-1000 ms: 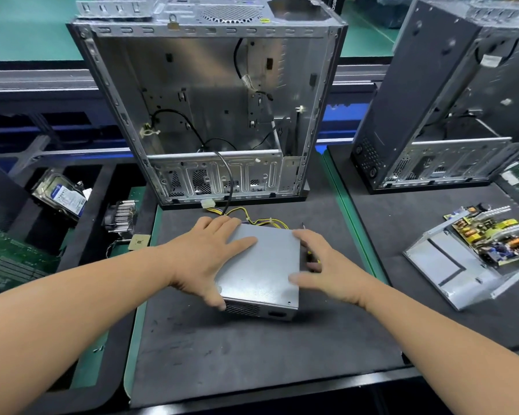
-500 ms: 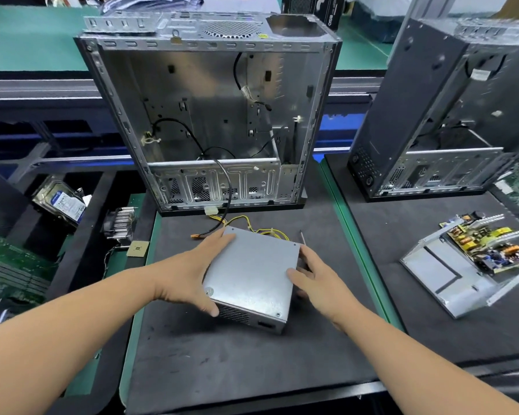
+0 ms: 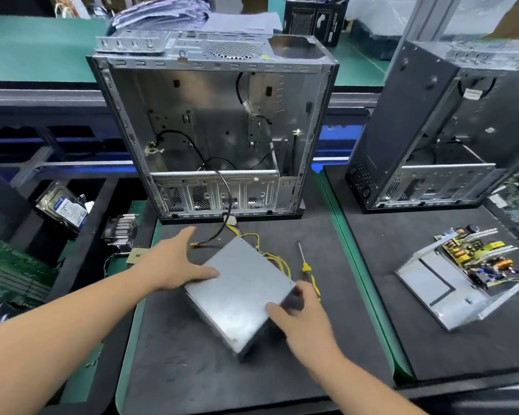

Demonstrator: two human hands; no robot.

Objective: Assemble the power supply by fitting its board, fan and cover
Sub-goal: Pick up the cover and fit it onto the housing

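Observation:
The power supply [image 3: 240, 292], a closed grey metal box, lies turned diagonally on the black mat [image 3: 192, 369]. Yellow wires [image 3: 274, 256] come out of its far side. My left hand [image 3: 174, 262] rests against its left corner with the thumb on the cover and the fingers stretched out straight. My right hand [image 3: 300, 316] grips the near right edge, thumb on top and fingers curled round the side. A yellow-handled screwdriver [image 3: 306, 265] lies on the mat just right of the box.
An open PC case [image 3: 213, 130] stands behind the mat, with a black cable hanging out. A second case [image 3: 432, 145] and an opened power supply with its board [image 3: 462, 280] are on the right. A hard drive [image 3: 66, 205], heatsink [image 3: 122, 232] and motherboard [image 3: 9, 271] lie left.
The power supply has turned clockwise on the mat under both hands. My right hand slid to the near right edge, which uncovers the screwdriver. My left hand shifted to the left corner.

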